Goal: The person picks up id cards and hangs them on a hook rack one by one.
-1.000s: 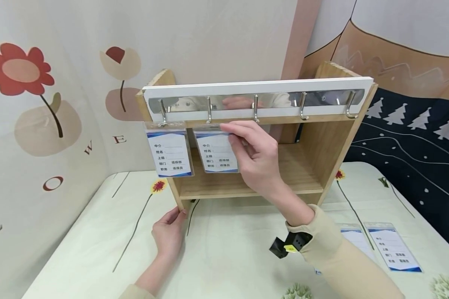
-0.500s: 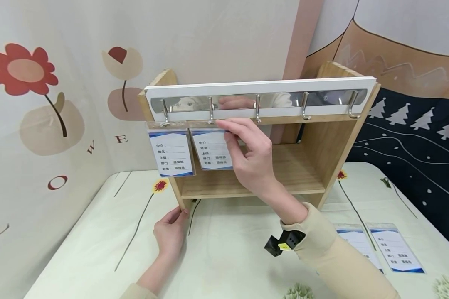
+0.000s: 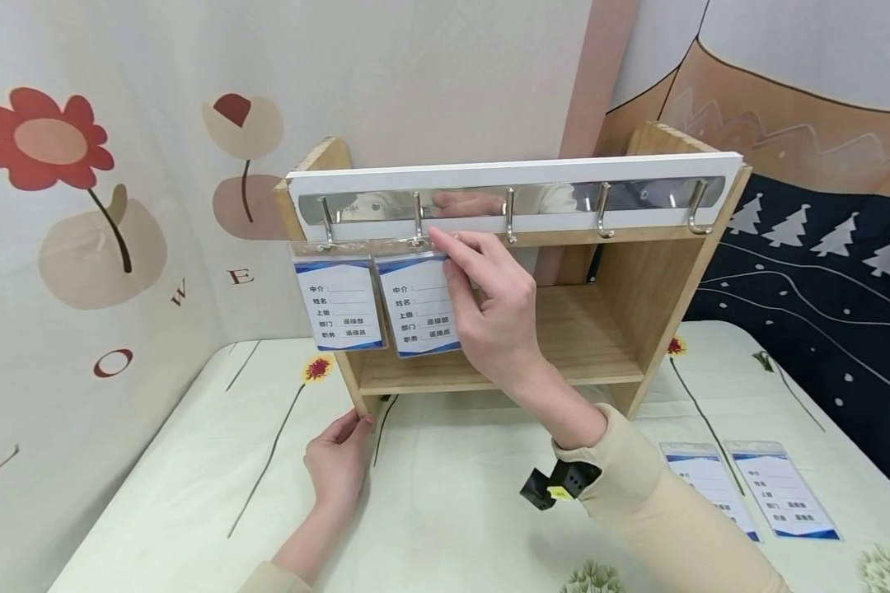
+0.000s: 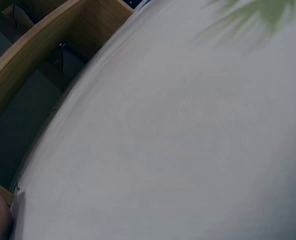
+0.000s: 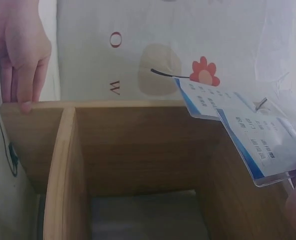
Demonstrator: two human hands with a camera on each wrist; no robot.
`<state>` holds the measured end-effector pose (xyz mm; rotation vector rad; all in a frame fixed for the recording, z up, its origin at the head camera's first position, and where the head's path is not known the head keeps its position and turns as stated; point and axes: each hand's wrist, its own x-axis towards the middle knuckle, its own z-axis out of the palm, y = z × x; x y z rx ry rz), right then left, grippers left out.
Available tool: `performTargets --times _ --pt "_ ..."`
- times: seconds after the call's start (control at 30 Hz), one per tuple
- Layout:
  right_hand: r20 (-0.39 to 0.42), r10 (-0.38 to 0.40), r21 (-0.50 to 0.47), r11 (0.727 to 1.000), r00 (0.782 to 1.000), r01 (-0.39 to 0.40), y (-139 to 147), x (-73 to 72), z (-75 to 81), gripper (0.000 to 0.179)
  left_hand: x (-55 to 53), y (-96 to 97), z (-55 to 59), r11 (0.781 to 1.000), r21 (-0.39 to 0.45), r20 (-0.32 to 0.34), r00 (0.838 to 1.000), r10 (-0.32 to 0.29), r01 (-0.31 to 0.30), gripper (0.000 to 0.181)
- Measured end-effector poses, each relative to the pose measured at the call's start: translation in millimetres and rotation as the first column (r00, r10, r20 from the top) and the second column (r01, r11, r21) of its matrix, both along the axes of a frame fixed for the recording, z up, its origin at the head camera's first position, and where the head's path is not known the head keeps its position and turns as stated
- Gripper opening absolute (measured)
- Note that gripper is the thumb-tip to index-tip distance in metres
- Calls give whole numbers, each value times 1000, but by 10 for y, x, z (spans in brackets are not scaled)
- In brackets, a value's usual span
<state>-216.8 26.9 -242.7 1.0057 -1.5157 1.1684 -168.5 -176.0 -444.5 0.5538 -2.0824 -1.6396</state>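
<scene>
My right hand (image 3: 493, 305) pinches the upper right corner of a clear-sleeved name badge (image 3: 419, 305), whose top edge is right at the second hook (image 3: 419, 216) from the left. On the first hook hangs a matching badge (image 3: 339, 305), close beside it. Low at the left, my left hand (image 3: 337, 461) grips the front leg of the wooden shelf (image 3: 623, 329) between thumb and fingers. The right wrist view shows the held badge (image 5: 260, 145) overlapping the hanging one, with the right fingertips at the frame's edge.
A white board with a shiny metal strip (image 3: 556, 198) runs along the shelf's top front; its three hooks to the right carry nothing. Two more badges, one (image 3: 782, 490) beside the other (image 3: 712, 486), lie on the patterned tablecloth (image 3: 445, 511) at the right.
My right hand has moved slightly left with the badge, bringing its top edge to the second hook. The badge's lower end now hangs a little lower. My left hand keeps its grip on the shelf.
</scene>
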Motion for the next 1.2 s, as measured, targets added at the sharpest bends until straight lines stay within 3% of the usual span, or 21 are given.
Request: performTargets --times 0.33,0.6,0.87,1.2 --pt "123 23 7 1000 992 -24 33 108 79 30 -34 -3 -4 999 11 13 999 -38 38 31" --pt "215 -30 38 999 976 22 8 84 64 30 -17 -7 7 999 6 24 999 -36 36 31" --pt "180 -65 33 998 982 60 -5 34 16 31 -17 -15 -20 999 4 9 999 -33 33 30" --pt "173 -47 4 999 984 47 121 35 -136 32 -25 -33 -42 1000 2 3 1000 -30 30 30"
